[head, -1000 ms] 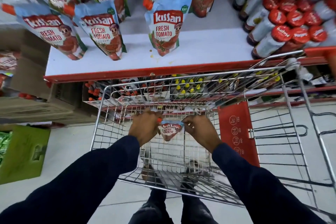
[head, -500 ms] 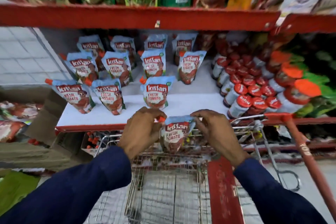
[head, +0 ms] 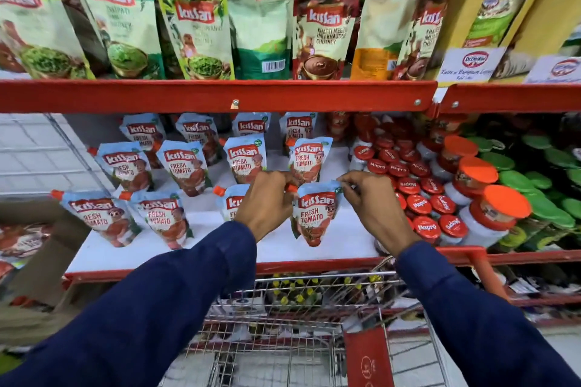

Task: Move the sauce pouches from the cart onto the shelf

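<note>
I hold one blue-and-red tomato sauce pouch [head: 312, 217] upright over the white shelf [head: 342, 239], in the front row. My left hand [head: 267, 203] pinches its orange spout corner at the top left. My right hand [head: 372, 204] pinches its top right corner. Several matching pouches [head: 184, 166] stand in rows on the shelf to the left and behind; one pouch [head: 231, 203] is partly hidden by my left hand. The wire cart [head: 283, 339] is below, in front of the shelf, and I see no pouches in its visible part.
Red-capped jars [head: 418, 203] crowd the shelf right of the held pouch, with orange-lidded and green-lidded jars [head: 515, 182] farther right. A red shelf edge [head: 220, 96] runs overhead, carrying green chutney pouches [head: 201, 25]. A cardboard box [head: 41, 261] sits at the left.
Both hands lifted the pouch out of the cart, up and forward onto the shelf's front row. My view tilted upward from the cart to the shelves.
</note>
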Tool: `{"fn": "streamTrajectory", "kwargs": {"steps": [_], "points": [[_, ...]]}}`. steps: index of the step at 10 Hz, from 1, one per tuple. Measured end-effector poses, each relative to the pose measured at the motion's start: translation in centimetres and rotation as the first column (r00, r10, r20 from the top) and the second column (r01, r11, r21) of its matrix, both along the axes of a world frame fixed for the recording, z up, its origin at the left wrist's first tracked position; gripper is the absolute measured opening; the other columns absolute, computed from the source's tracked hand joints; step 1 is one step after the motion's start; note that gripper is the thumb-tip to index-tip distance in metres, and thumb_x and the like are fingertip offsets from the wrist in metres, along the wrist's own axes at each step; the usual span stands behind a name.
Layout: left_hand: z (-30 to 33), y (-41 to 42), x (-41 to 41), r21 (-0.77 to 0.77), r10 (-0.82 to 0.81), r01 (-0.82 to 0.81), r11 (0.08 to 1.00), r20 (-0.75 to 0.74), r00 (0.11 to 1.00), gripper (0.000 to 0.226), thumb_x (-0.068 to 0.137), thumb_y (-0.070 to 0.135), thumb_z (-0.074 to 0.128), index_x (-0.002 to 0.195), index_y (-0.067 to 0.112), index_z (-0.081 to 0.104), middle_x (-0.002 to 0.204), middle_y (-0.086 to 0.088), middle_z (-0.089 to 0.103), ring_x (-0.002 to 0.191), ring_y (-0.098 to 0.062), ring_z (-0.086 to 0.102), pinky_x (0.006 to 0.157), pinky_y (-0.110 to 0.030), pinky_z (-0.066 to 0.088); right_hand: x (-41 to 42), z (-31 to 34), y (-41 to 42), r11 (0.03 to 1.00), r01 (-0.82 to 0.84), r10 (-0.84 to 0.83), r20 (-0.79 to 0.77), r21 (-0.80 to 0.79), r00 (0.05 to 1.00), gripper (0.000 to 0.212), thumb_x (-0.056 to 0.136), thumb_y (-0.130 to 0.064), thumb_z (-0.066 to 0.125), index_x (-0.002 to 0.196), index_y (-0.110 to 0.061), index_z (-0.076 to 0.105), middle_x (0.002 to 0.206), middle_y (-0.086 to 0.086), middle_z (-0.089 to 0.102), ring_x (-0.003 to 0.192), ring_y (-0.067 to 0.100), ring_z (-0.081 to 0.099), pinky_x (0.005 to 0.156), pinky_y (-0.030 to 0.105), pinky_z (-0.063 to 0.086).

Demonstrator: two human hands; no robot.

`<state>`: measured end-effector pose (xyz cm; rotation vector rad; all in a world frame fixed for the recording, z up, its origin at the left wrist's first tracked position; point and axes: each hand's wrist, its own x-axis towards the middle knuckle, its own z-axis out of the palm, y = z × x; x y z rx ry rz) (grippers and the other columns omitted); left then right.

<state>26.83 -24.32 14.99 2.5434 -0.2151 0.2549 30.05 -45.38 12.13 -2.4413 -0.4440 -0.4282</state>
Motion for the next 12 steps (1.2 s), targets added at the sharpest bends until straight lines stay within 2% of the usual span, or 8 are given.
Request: {"fn": "streamTrajectory", "kwargs": {"steps": [2, 4, 6, 7, 9, 10, 11, 12], "points": [[-0.8, -1.0, 2.4, 0.020, 0.043, -0.041, 0.999, -0.061, 0.997, 0.019, 0.087, 0.004, 0.067, 0.106, 0.006, 0.072, 0.101, -0.012, 0.075, 0.089, -0.028, 0.069, 0.077, -0.034, 0.057, 3.0, -1.7, 0.1, 1.000, 0.009, -0.009, -0.043, -0.007, 0.999, 0.013, 0.088, -0.002, 0.061, 0.092, -0.009, 0.071, 0.084, 0.011, 0.073, 0.072, 0.023, 0.065, 0.064, 0.034, 0.050], [-1.4, -1.2, 2.9, 0.055, 0.082, -0.078, 0.995, -0.091, 0.992, 0.020, 0.089, 0.001, 0.064, 0.108, 0.005, 0.071, 0.105, -0.016, 0.070, 0.102, -0.032, 0.059, 0.072, -0.029, 0.041, 3.5, -2.8, 0.4, 1.000, 0.012, -0.013, -0.084, -0.009, 0.996, 0.011, 0.090, -0.002, 0.062, 0.093, -0.008, 0.071, 0.087, 0.013, 0.074, 0.071, 0.022, 0.065, 0.066, 0.034, 0.054], [-1.6, -1.2, 2.6, 0.055, 0.072, -0.067, 0.996, -0.087, 0.994, 0.022, 0.090, -0.001, 0.062, 0.109, 0.005, 0.071, 0.108, -0.017, 0.070, 0.102, -0.033, 0.059, 0.074, -0.028, 0.041, 3.1, -3.0, 0.8, 0.999, 0.037, -0.036, -0.100, 0.012, 0.994, 0.013, 0.090, -0.003, 0.062, 0.098, -0.007, 0.071, 0.091, 0.012, 0.075, 0.069, 0.016, 0.060, 0.066, 0.025, 0.043], [-1.2, -1.2, 2.5, 0.043, 0.076, -0.072, 0.997, -0.102, 0.992, 0.024, 0.091, -0.003, 0.061, 0.112, 0.003, 0.069, 0.111, -0.018, 0.069, 0.104, -0.033, 0.060, 0.077, -0.027, 0.041, 3.0, -3.0, 0.9, 0.998, 0.054, -0.052, -0.101, 0.018, 0.993, 0.013, 0.091, -0.007, 0.063, 0.100, -0.010, 0.071, 0.094, 0.010, 0.076, 0.071, 0.018, 0.064, 0.067, 0.028, 0.051], [0.4, -0.8, 1.1, 0.033, 0.030, -0.027, 0.999, -0.116, 0.993, 0.034, 0.092, -0.002, 0.062, 0.125, 0.002, 0.061, 0.120, -0.020, 0.066, 0.104, -0.034, 0.064, 0.087, -0.037, 0.055, 1.6, -1.5, 1.0, 0.995, 0.100, -0.100, -0.080, -0.009, 0.992, 0.025, 0.089, -0.009, 0.065, 0.113, -0.009, 0.069, 0.110, 0.011, 0.075, 0.078, 0.024, 0.070, 0.077, 0.038, 0.059], [2.4, 0.2, -0.3, 0.081, 0.015, -0.017, 0.997, 0.023, 1.000, 0.031, 0.090, 0.004, 0.065, 0.122, 0.008, 0.063, 0.123, -0.014, 0.067, 0.106, -0.030, 0.064, 0.088, -0.037, 0.054, -1.2, 0.2, 0.8, 0.982, 0.190, -0.190, -0.028, 0.009, 0.981, 0.027, 0.088, -0.018, 0.067, 0.116, -0.015, 0.068, 0.113, 0.004, 0.074, 0.080, 0.021, 0.069, 0.077, 0.035, 0.057], [5.4, 2.1, -2.2, 0.138, -0.032, 0.002, 0.990, 0.217, 0.976, 0.031, 0.092, 0.014, 0.063, 0.124, 0.011, 0.061, 0.129, -0.006, 0.063, 0.116, -0.026, 0.059, 0.095, -0.038, 0.051, -5.9, 3.2, 0.3, 0.934, 0.290, -0.304, 0.038, 0.209, 0.952, 0.013, 0.090, -0.027, 0.067, 0.103, -0.024, 0.066, 0.098, -0.003, 0.073, 0.081, 0.015, 0.067, 0.070, 0.036, 0.056], [9.5, 4.4, -4.8, 0.194, -0.041, -0.058, 0.979, 0.471, 0.881, 0.040, 0.093, 0.025, 0.061, 0.132, 0.015, 0.055, 0.144, -0.004, 0.052, 0.128, -0.024, 0.049, 0.105, -0.043, 0.045, -13.0, 8.4, 1.1, 0.793, 0.333, -0.438, 0.097, 0.509, 0.894, 0.009, 0.088, -0.022, 0.070, 0.092, -0.022, 0.063, 0.081, -0.007, 0.067, 0.071, 0.001, 0.065, 0.063, 0.019, 0.050]]}}
